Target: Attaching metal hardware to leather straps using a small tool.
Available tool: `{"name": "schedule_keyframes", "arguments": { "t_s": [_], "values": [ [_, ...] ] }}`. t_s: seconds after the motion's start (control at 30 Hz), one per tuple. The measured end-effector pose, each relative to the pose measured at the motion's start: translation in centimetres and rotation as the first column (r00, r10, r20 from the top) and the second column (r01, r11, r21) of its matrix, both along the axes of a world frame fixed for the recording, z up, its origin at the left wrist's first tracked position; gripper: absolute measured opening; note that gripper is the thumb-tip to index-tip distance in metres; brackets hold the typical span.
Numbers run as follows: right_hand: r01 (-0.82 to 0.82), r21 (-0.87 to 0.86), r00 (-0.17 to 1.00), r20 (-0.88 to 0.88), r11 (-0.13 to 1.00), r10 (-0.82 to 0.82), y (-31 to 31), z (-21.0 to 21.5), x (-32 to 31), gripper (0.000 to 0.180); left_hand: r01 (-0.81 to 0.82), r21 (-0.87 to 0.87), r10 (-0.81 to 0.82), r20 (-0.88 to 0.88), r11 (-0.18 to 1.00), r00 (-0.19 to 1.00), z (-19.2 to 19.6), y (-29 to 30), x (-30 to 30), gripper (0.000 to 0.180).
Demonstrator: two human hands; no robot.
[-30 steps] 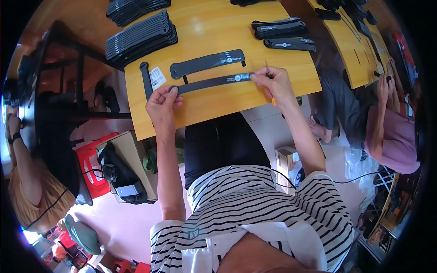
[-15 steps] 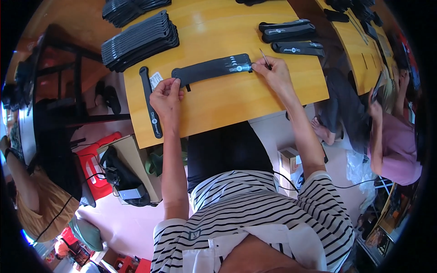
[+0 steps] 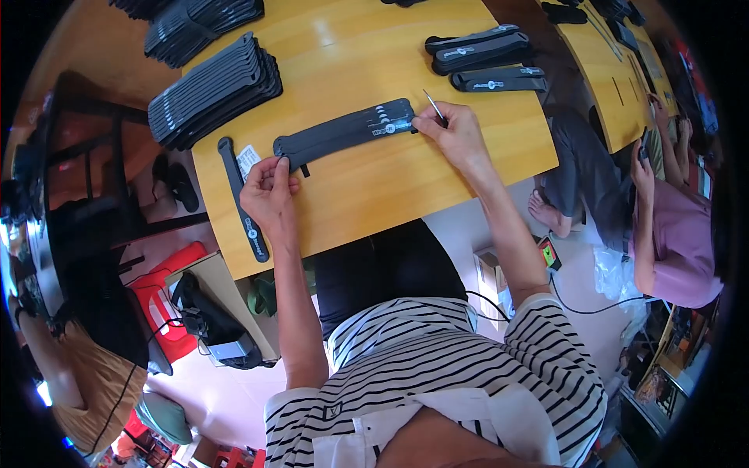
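Note:
A row of overlapping flat black straps (image 3: 335, 139) with pale printing lies aslant on the yellow wooden table (image 3: 351, 203). At its left end, my left hand (image 3: 269, 199) is closed, thumb and fingers pinching the edge. My right hand (image 3: 456, 136) is closed at the other end, fingertips touching the printed corner. A slim pointed tool (image 3: 434, 108) with a bright tip and dark handle sticks up from that hand; its exact kind I cannot make out. Beside my left hand lies a single black strap (image 3: 240, 199), with a white label (image 3: 248, 158) next to it.
A thick stack of black straps (image 3: 211, 90) stands at the left, more stacks behind it. Several straps (image 3: 484, 51) lie at the back right. A person in a pink top (image 3: 679, 242) sits at the neighbouring table on the right; another in tan (image 3: 94, 374) is at the left.
The view has shifted, so the table, straps and both hands appear farther left and the near parts lower. Both hands keep their places at the ends of the strap row.

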State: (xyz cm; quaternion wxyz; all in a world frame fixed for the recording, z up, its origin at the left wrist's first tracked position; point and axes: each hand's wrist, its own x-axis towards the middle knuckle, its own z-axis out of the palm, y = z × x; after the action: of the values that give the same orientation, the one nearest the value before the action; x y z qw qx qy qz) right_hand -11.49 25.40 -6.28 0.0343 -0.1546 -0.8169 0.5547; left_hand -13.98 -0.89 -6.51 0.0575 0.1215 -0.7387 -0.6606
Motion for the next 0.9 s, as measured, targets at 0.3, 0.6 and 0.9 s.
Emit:
{"name": "schedule_keyframes", "arguments": {
  "t_s": [0.3,0.6,0.9],
  "values": [
    [0.039,0.070,0.999,0.018,0.997,-0.040,0.01,0.58,-0.09,0.016,-0.005,-0.021,0.005,-0.013,1.000,1.000,0.01,0.46,-0.06,0.008],
    [0.051,0.112,0.997,0.052,0.992,-0.057,-0.61,0.68,-0.29,0.019,-0.014,-0.007,0.014,-0.003,1.000,1.000,-0.10,-0.06,-0.20,0.008],
    [0.051,0.094,0.997,0.052,0.994,-0.056,-0.25,0.46,-0.23,0.018,-0.014,-0.015,0.014,0.004,1.000,1.000,0.14,0.38,-0.08,0.007]
  ]
}}
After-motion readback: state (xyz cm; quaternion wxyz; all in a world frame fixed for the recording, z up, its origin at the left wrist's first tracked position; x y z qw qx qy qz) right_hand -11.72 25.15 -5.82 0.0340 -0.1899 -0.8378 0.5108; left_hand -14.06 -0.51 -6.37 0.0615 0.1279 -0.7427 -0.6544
